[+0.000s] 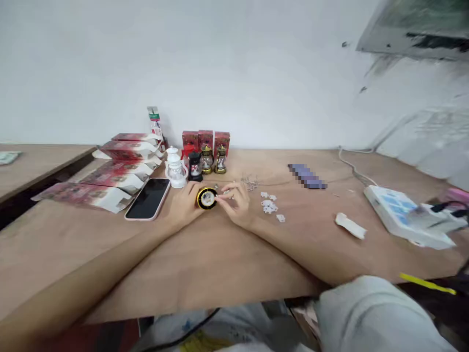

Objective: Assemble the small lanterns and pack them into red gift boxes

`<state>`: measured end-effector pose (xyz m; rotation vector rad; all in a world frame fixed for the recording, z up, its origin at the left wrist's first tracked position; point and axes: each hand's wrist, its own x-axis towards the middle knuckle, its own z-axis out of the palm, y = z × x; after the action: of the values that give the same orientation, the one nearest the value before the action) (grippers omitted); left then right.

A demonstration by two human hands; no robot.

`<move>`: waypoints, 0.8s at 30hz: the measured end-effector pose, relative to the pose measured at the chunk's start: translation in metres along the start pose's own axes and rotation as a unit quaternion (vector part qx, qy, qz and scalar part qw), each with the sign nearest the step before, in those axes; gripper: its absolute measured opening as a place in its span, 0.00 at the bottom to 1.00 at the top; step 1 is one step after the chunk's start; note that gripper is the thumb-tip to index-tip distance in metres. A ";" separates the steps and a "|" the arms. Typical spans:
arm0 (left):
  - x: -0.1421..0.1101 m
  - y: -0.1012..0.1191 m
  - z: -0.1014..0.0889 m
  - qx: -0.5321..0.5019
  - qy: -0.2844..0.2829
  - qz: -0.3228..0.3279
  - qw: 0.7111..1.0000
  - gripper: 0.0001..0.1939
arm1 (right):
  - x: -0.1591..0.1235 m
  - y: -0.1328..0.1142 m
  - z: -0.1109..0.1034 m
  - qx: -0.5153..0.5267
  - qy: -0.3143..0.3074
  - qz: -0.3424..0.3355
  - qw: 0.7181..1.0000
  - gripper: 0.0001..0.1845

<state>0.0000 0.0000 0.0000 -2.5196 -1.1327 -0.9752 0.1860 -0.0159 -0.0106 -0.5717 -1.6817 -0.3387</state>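
My left hand (185, 203) is wrapped around a small black and gold lantern (206, 198) lying on its side, its round base facing me. My right hand (236, 201) pinches at that base with thumb and fingers; what it holds, if anything, is too small to make out. Both hands rest on the wooden table (205, 254). Just behind them stand a white lantern (176, 171), a black lantern (194, 167) and two gold lanterns (213, 160).
A pink-cased phone (148, 198) lies left of my hands beside flat red and white boxes (110, 171). Three red boxes (205, 139) stand by the wall. Small white pieces (270, 204) and metal bits (251, 183) lie right. A white device (405, 216) sits far right.
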 end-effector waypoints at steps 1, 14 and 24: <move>0.000 0.001 0.000 -0.001 0.001 0.003 1.000 0.17 | 0.000 -0.001 0.001 -0.004 -0.005 -0.010 1.000 0.08; -0.001 0.005 -0.001 -0.014 -0.012 0.003 1.000 0.14 | 0.000 -0.005 0.003 -0.087 -0.044 -0.034 0.995 0.09; 0.000 0.001 -0.001 -0.018 -0.018 -0.050 0.998 0.17 | 0.000 -0.007 0.005 -0.245 -0.092 -0.144 0.954 0.10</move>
<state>0.0005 -0.0013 0.0013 -2.5404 -1.2739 -0.9878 0.1777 -0.0196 -0.0111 -0.7376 -1.8732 -0.9584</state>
